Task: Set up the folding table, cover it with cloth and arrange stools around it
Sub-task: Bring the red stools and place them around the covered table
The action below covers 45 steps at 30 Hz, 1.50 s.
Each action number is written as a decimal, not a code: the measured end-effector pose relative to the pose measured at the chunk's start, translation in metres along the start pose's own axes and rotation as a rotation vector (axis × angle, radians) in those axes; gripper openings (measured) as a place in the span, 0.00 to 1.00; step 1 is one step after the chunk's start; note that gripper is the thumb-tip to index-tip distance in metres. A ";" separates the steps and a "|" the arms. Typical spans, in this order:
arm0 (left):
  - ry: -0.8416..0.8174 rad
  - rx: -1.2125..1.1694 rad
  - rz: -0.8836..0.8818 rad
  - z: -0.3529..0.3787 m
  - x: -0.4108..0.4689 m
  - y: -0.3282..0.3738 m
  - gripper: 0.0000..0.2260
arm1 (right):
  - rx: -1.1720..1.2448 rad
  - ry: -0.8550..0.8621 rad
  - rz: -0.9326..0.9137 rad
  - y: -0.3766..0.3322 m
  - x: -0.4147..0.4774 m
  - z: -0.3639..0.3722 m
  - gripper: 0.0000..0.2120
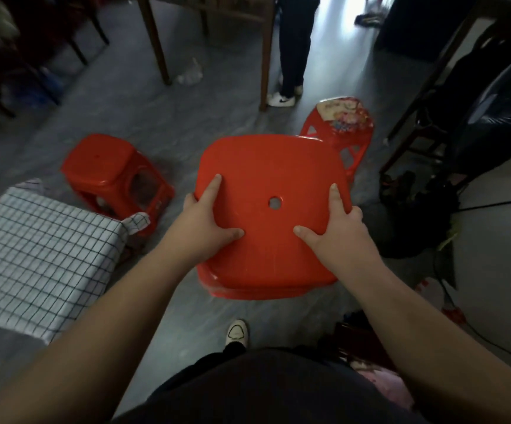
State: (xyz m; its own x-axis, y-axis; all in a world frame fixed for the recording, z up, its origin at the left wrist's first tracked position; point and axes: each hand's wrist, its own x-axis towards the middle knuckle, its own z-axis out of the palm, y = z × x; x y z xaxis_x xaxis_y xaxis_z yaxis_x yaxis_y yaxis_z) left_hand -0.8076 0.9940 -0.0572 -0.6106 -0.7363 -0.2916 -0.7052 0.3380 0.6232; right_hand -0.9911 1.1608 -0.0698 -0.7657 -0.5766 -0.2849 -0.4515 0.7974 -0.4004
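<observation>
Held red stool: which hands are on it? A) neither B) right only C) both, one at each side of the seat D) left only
C: the left hand and the right hand each grip a side edge of the held red stool, with thumb and forefinger lying on top of the seat.

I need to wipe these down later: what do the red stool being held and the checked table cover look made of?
The held stool looks like moulded plastic, glossy red: light glints on its seat. The table cover seems woven cloth, matt white with dark grid lines: its corner hangs in folds.
</observation>
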 end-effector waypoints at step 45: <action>0.746 -0.482 -1.019 -0.047 -0.638 -0.397 0.50 | -0.477 -0.577 -1.131 -0.288 -0.505 0.320 0.51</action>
State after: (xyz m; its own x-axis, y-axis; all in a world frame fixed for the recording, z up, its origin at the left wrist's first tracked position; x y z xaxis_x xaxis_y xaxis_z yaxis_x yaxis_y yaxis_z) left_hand -0.1217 1.3020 -0.0845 0.5524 -0.7265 -0.4088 -0.4337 -0.6692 0.6034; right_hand -0.3278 1.1659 -0.0889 0.3732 -0.8496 -0.3727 -0.9041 -0.2430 -0.3516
